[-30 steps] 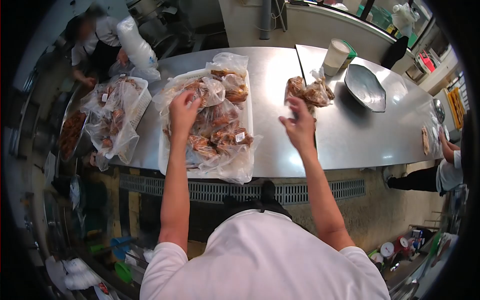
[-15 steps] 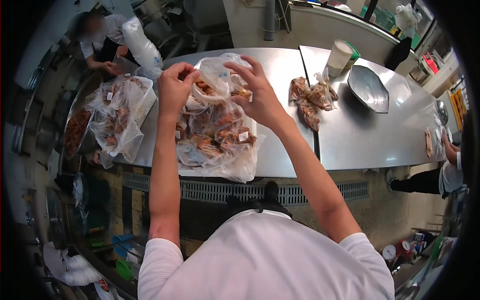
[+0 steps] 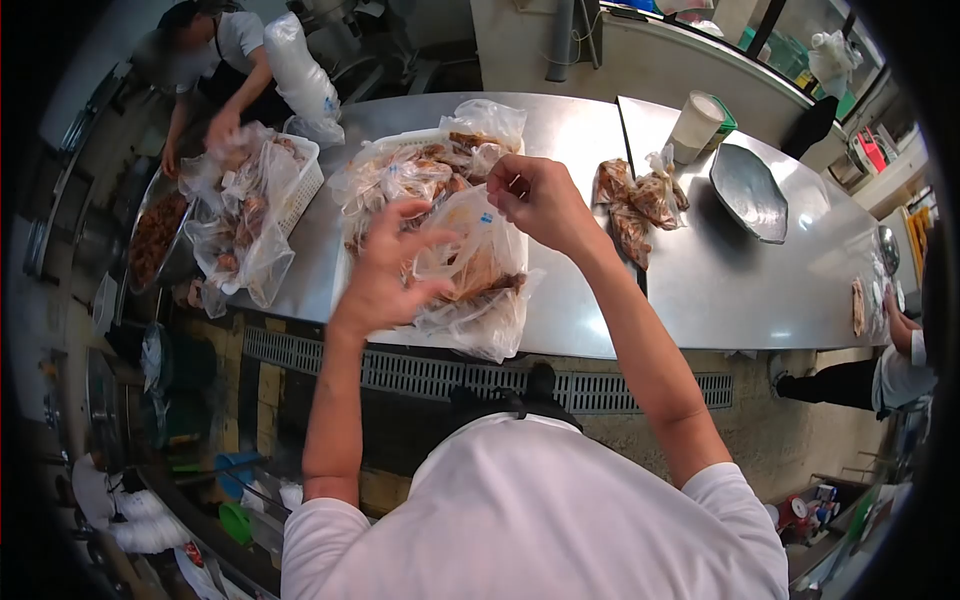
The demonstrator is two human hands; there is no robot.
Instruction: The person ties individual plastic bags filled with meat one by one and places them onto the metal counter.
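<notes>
In the middle of the steel table, a clear plastic bag [image 3: 468, 245] with a blue mark holds brown meat pieces. My right hand [image 3: 540, 205] pinches the upper edge of this bag between thumb and fingers. To its left, my left hand [image 3: 385, 275] is open, fingers spread and slightly blurred, beside the bag; whether it touches the plastic I cannot tell. More bagged meat [image 3: 400, 180] lies behind, heaped on a white tray [image 3: 342, 268] that is mostly covered.
A white basket [image 3: 305, 190] of bagged meat stands left, beside a metal pan [image 3: 160, 235] of brown food. A co-worker [image 3: 240, 60] reaches over them. Rightward are tied meat bags [image 3: 632, 200], a dark octagonal plate [image 3: 750, 195], a pale container [image 3: 697, 128] and another person [image 3: 905, 360].
My left hand has let go of the plastic and dropped toward me, opening. My right hand has closed on a bag edge and moved slightly right and nearer. The co-worker leans over the left basket.
</notes>
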